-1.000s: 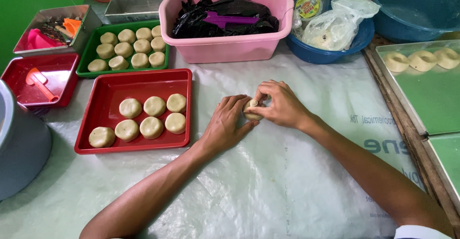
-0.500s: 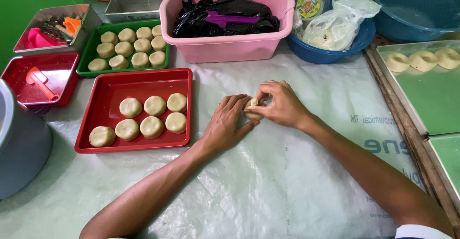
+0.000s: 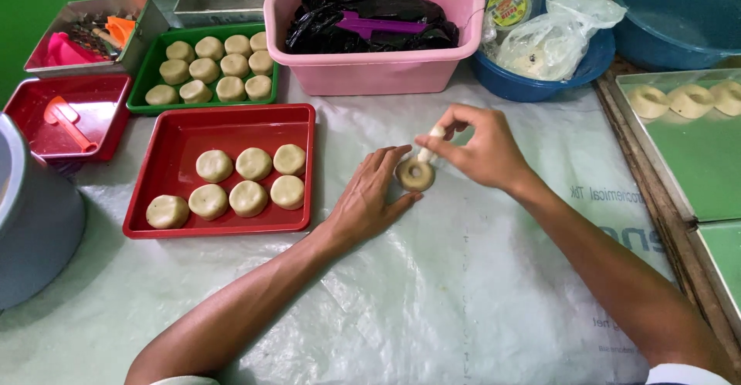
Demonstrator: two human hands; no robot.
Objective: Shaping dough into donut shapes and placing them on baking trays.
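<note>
My left hand [image 3: 369, 200] lies flat, open, steadying the dough ring [image 3: 415, 174] on the bench [image 3: 463, 277]; my right hand [image 3: 480, 150] pinches a small dough plug [image 3: 431, 143]. The ring looks soft and easily dented; lift it gently under its rim.

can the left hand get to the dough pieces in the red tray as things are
Probably yes. The left hand rests on the sheet beside the dough ring, right next to the red tray. The tray is open-topped, with nothing between them.

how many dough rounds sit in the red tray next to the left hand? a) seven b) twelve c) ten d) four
a: the red tray holds seven dough rounds, three in the back row and four in the front row, just beside the left hand.
</note>
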